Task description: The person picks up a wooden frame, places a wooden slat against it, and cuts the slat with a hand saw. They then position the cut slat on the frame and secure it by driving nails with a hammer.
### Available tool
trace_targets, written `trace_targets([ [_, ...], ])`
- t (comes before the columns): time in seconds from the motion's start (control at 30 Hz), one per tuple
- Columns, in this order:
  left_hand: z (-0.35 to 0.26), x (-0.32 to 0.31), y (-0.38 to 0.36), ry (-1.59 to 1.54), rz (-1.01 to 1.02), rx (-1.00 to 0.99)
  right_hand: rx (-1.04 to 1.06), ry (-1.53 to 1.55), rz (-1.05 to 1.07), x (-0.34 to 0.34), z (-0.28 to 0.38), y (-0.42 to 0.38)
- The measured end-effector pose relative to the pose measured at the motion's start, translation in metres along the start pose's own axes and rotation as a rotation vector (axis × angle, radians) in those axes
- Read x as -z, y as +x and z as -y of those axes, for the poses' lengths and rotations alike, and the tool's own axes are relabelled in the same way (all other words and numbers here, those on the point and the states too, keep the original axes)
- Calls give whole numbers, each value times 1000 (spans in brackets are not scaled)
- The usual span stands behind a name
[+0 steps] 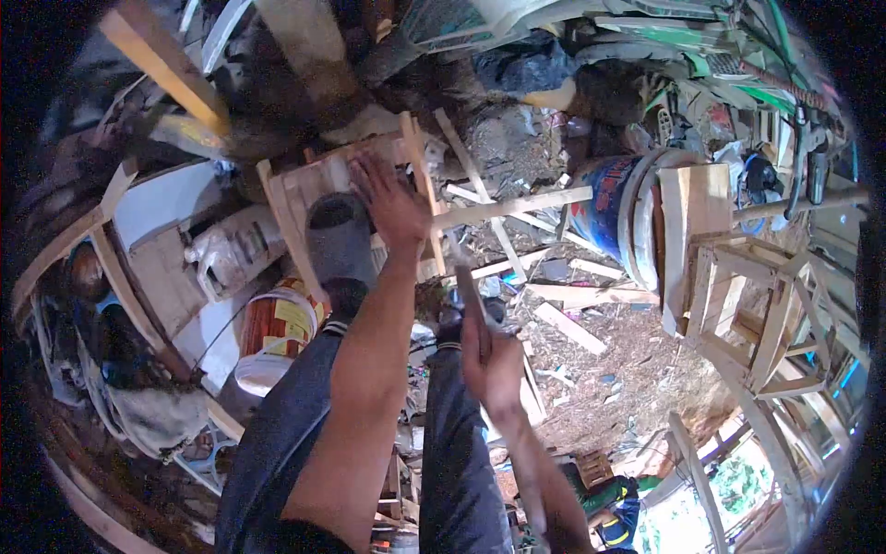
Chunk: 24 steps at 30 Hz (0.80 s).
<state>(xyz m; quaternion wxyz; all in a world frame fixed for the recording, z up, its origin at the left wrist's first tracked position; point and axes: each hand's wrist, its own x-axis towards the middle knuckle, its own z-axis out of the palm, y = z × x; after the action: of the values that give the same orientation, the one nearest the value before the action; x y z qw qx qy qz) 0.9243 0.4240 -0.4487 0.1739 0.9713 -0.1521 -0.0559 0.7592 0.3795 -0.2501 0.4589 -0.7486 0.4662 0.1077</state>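
My left hand [392, 201] lies with fingers stretched out on a small wooden frame of slats [297, 189], beside its right-hand rail. My left foot, in a grey shoe [340, 235], rests on the same slats. Closed around the handle of a long, narrow tool [472, 319] is my right hand [496, 371], held above the ground to the right of the frame. The tool's far end is blurred, so its kind cannot be told. A loose wooden strip [517, 206] reaches from the frame toward the right.
A blue bucket [604, 208] stands at right near a wooden block [694, 208] and a stool-like frame [752, 309]. Offcuts [570, 328] litter the ground. A brown-labelled bucket [277, 328] lies at left. Another person's dark clothing [609, 512] shows at the lower right.
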Motion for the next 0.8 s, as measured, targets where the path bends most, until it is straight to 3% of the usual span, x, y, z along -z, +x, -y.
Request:
trace_targets([
  [0.03,-3,3,4,55,3,10,-17,222,-98,5,-3,-29],
  [0.07,-2,1,1,55,13,13,-11,158,26,28,3,-44],
  [0.13,-1,-5,4,51,-43,32,-57,290,-66,17,-5,-37],
  [0.2,-3,-4,-1,28,-21,28,-81,-54,91,4,5,14],
  [0.3,-6,1,5,35,-27,10,-69,41,87,-8,11,24],
  [0.37,-9,-1,1,41,-29,11,-96,104,-1,8,-11,-46],
  [0.47,3,-9,-3,130,-68,-49,-80,348,-66,28,5,-56],
  [0.5,2,-13,3,115,-86,-54,9,204,-58,15,-8,-42],
  [0.53,7,-16,0,114,-91,-43,-52,50,80,7,-12,-15],
  [0.6,5,-19,8,166,-107,-66,-4,61,80,-19,-6,38],
  [0.73,0,-6,-6,91,-84,-45,80,292,-142,11,-8,-55],
  [0.8,4,-9,-4,70,-66,-49,23,263,-107,16,0,-56],
])
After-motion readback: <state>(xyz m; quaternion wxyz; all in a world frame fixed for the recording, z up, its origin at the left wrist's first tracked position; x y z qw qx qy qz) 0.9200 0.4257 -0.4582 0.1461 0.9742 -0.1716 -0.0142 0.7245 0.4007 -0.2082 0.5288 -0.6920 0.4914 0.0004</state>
